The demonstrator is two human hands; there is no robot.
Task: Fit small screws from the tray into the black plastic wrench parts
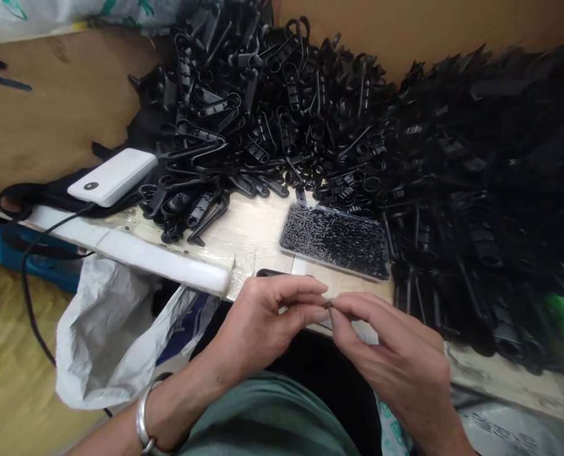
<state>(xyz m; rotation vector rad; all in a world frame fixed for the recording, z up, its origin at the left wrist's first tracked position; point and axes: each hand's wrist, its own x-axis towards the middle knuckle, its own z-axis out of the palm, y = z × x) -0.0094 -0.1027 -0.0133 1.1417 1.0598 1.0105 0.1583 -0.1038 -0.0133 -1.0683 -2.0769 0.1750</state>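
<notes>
My left hand (275, 310) and my right hand (395, 354) meet over the near edge of the table. Between their fingertips is a tiny dark piece (328, 304), pinched from both sides; its kind is too small to make out. Just beyond the hands lies a shallow clear plastic box (288, 250) filled with tiny black parts (333, 237), perhaps screws. One long black plastic part (267, 272) lies right behind my left hand, which hides most of it.
A large heap of black plastic parts (282, 120) covers the back of the table, with another dark pile (490, 190) at the right. At left are a white power bank (113, 176) with a black cable (28, 285), white foam edging (158, 253) and a hanging white bag (101, 335).
</notes>
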